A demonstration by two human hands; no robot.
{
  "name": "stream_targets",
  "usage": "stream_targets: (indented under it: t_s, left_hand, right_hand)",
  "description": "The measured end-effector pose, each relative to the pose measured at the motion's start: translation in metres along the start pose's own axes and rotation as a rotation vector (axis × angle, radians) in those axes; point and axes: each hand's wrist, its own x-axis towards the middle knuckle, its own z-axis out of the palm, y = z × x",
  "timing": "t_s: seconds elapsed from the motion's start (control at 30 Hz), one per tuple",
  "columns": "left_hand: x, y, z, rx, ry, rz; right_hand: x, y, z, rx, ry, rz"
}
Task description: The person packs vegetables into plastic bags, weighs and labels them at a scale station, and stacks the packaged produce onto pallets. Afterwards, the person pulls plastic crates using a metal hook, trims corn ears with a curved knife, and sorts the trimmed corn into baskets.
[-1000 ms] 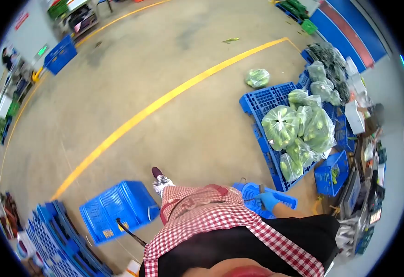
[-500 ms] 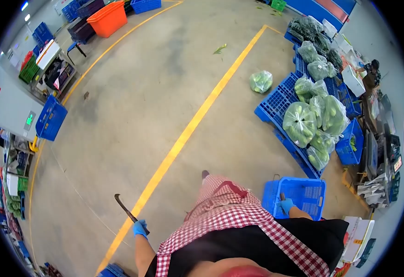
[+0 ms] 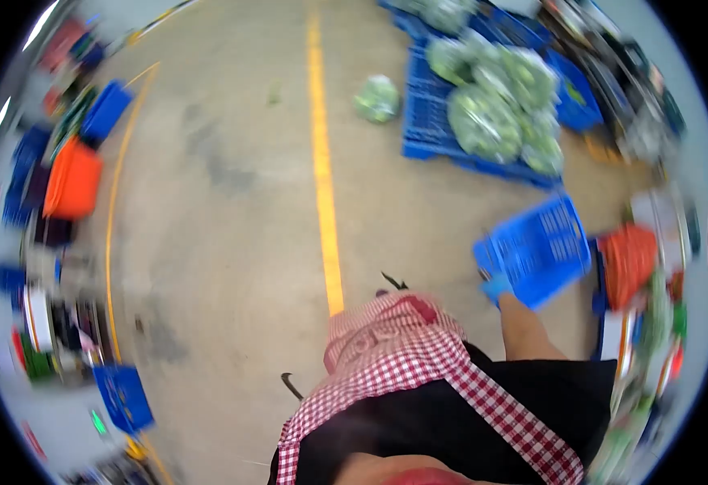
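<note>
My right hand, in a blue glove, is closed at the near left corner of a blue plastic crate. A small dark, handle-like end shows by its fingers, but blur hides what it belongs to. Touching or merely overlapping the crate, I cannot tell which. My left hand is out of sight behind the checked apron. Only the curved tip of a dark metal hook sticks out there, at the left. A thin dark piece shows near the tip of a shoe.
Bagged green vegetables are heaped on a blue pallet, with one bag on the floor beside it. A yellow line crosses the floor. An orange tub and a blue crate stand left; orange-red stacked material stands right.
The view has turned right, and the pallet now sits higher in it. The left hand and most of the hook have gone out of sight. The right hand has moved to the crate's corner.
</note>
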Motion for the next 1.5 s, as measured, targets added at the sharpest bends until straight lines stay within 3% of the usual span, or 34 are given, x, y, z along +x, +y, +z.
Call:
stream_targets:
  t_s: [0.03, 0.07, 0.13, 0.33, 0.4, 0.43, 0.47, 0.5, 0.57, 0.67, 0.73, 0.8, 0.97, 1.07, 1.13, 1.17, 1.27, 1.37, 1.5]
  left_hand:
    - [0.011, 0.033, -0.002, 0.086, -0.019, 0.005]
    - [0.017, 0.066, 0.003, 0.167, -0.035, 0.015]
    - [0.045, 0.127, -0.001, 0.309, -0.077, 0.041]
    - [0.125, 0.31, 0.03, 0.611, -0.116, 0.148]
    - [0.173, 0.399, 0.028, 0.667, -0.065, 0.244]
    - [0.168, 0.446, 0.046, 0.683, -0.008, 0.325]
    - [0.151, 0.508, 0.065, 0.675, -0.123, 0.331]
    - [0.097, 0.537, 0.119, 0.688, -0.005, 0.461]
    - [0.11, 0.558, 0.144, 0.581, -0.237, 0.469]
    - [0.043, 0.548, 0.235, 0.534, -0.199, 0.496]
    - [0.029, 0.522, 0.27, 0.609, -0.35, 0.47]
    - [0.056, 0.466, 0.307, 0.799, -0.542, 0.421]
    - [0.018, 0.326, 0.306, 1.025, -0.408, 0.293]
    - [-0.002, 0.266, 0.29, 1.062, -0.395, 0.261]
    - [-0.025, 0.25, 0.267, 1.06, -0.415, 0.265]
    - [-0.036, 0.246, 0.257, 1.048, -0.348, 0.302]
    - [-0.043, 0.258, 0.23, 1.109, -0.256, 0.36]
    - [-0.011, 0.275, 0.191, 1.111, -0.109, 0.256]
    - [0.001, 0.272, 0.182, 1.192, -0.206, 0.141]
  right_hand:
    - [-0.024, -0.045, -0.013, -0.13, -0.022, 0.077]
    - [0.0, -0.025, 0.017, -0.119, 0.129, -0.062]
    - [-0.055, -0.091, -0.003, -0.054, 0.094, 0.048]
    - [-0.078, -0.132, 0.031, -0.053, 0.108, 0.01]
    - [-0.083, -0.147, 0.021, -0.008, 0.225, 0.043]
    - [-0.085, -0.152, 0.021, 0.017, 0.279, 0.066]
    - [-0.079, -0.148, 0.018, 0.153, 0.284, 0.046]
    - [-0.071, -0.14, 0.012, 0.291, 0.299, 0.03]
    - [-0.095, -0.116, 0.024, -0.056, 0.435, -0.018]
    - [-0.124, -0.077, 0.029, -0.052, 0.605, 0.131]
    - [-0.182, -0.064, -0.002, -0.052, 0.652, 0.17]
    - [-0.197, -0.001, 0.001, -0.092, 0.709, 0.183]
    - [-0.282, 0.135, -0.019, -0.185, 0.741, 0.474]
    - [-0.259, 0.235, -0.021, -0.181, 0.819, 0.532]
    - [-0.258, 0.279, -0.012, -0.061, 0.69, 0.643]
    - [-0.257, 0.288, -0.003, 0.011, 0.619, 0.706]
    - [-0.262, 0.247, 0.015, 0.059, 0.713, 0.719]
    - [-0.286, 0.214, 0.08, 0.123, 0.685, 0.67]
    - [-0.345, 0.136, 0.141, 0.161, 0.502, 0.635]
